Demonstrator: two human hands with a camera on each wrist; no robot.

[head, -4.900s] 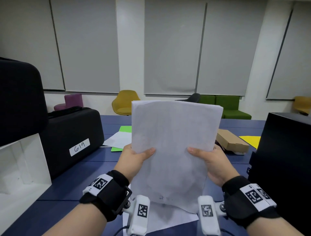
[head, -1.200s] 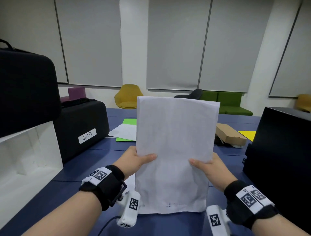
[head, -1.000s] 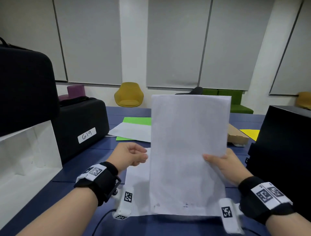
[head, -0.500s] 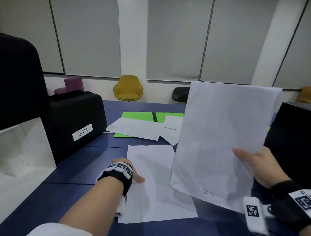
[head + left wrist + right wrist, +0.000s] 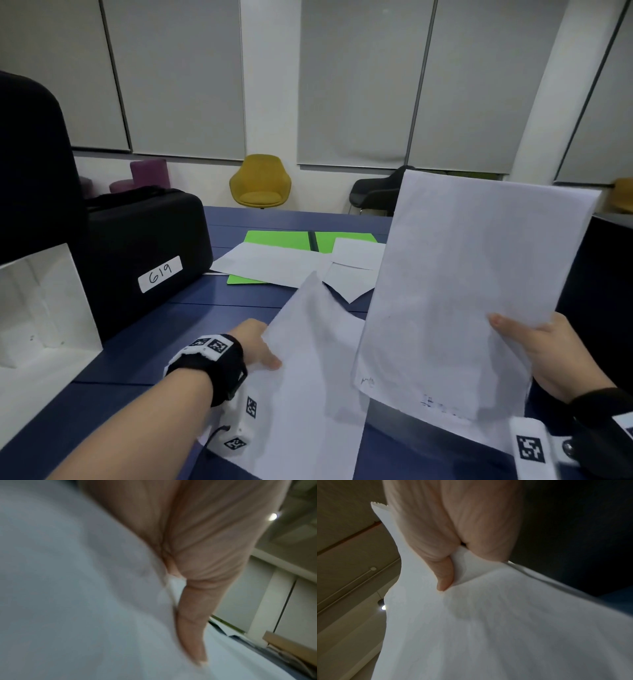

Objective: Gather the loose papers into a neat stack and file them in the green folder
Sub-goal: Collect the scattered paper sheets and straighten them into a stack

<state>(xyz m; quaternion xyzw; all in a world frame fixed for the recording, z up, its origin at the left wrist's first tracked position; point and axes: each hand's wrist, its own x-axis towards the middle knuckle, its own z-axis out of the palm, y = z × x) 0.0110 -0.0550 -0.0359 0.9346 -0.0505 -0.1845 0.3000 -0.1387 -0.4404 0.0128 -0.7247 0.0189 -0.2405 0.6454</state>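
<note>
My right hand (image 5: 534, 346) holds a stack of white papers (image 5: 462, 294) upright at the right, thumb on its front face; the right wrist view shows the thumb (image 5: 444, 573) pinching the stack (image 5: 488, 628). My left hand (image 5: 257, 346) grips the left edge of a single white sheet (image 5: 308, 377) and has it tilted up off the blue table (image 5: 164, 322). In the left wrist view the thumb (image 5: 192, 628) lies on that sheet (image 5: 68, 588). The green folder (image 5: 284, 238) lies open at the far middle, with several loose white sheets (image 5: 274, 263) partly covering it.
A black case labelled 619 (image 5: 144, 253) and a taller black case (image 5: 30, 171) stand at the left, beside a white box (image 5: 41, 308). A black box (image 5: 603, 291) stands at the right edge. Chairs line the far wall.
My left hand let go of the stack, reached down to a sheet lying on the table and lifted its left edge. My right hand carried the stack to the right.
</note>
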